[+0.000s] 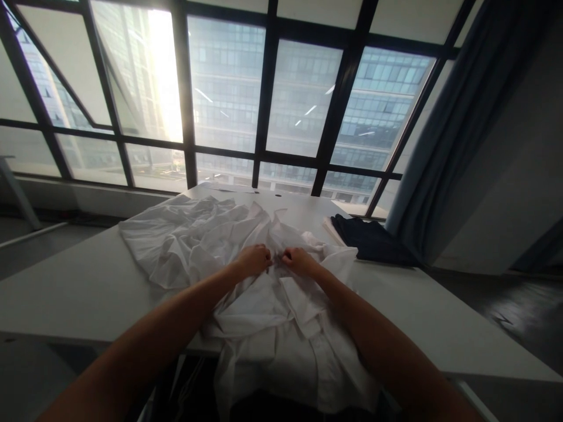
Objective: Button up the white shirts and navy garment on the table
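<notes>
A crumpled white shirt [272, 305] lies before me, its near part hanging over the table's front edge. My left hand [255, 259] is closed, its fingers pinching the shirt fabric near the middle. Just to the right, my right hand [299, 261] is closed on the same fabric, with a small gap between the two hands. What exactly the fingertips grip is too dark to make out. More rumpled white cloth [189, 234] spreads to the left and beyond my hands; I cannot tell whether it is all one garment.
The white table [396, 310] extends to both sides. At its right rear lies a folded dark blue garment [373, 237] beside something pale. Behind stand black-framed windows [303, 99], with a blue curtain [453, 117] on the right.
</notes>
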`<state>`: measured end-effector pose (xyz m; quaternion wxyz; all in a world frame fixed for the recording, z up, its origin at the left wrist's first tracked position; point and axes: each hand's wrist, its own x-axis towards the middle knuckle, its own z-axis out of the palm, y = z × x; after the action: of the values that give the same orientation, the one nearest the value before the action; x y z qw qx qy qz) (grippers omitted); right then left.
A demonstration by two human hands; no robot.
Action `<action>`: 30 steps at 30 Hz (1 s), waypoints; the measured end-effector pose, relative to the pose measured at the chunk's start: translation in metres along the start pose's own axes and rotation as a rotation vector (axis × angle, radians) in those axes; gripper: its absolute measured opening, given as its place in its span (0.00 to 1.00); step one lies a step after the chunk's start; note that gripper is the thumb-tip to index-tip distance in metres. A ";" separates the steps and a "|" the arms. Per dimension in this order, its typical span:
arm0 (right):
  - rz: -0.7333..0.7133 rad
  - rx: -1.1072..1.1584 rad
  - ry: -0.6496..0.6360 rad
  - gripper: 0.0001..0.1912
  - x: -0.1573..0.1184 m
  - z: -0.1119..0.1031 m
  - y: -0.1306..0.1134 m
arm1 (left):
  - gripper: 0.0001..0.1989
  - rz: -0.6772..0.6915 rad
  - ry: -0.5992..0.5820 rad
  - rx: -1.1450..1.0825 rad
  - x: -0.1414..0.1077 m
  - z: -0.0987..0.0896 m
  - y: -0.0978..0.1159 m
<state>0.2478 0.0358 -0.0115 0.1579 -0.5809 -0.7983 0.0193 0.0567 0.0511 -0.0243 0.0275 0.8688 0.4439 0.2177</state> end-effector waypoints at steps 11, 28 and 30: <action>0.026 -0.026 -0.081 0.07 -0.005 0.002 -0.008 | 0.11 -0.075 -0.153 0.083 -0.005 -0.015 0.016; -0.190 0.860 -0.132 0.16 0.003 0.013 0.023 | 0.15 0.072 0.050 -0.302 0.003 0.006 0.007; -0.190 0.808 -0.078 0.16 0.003 0.012 0.021 | 0.13 0.055 0.039 -0.265 0.003 0.006 0.007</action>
<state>0.2626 0.0470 -0.0271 0.3437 -0.3947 -0.7820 0.3385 0.0667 0.0501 -0.0269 0.1272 0.8651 0.3877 0.2917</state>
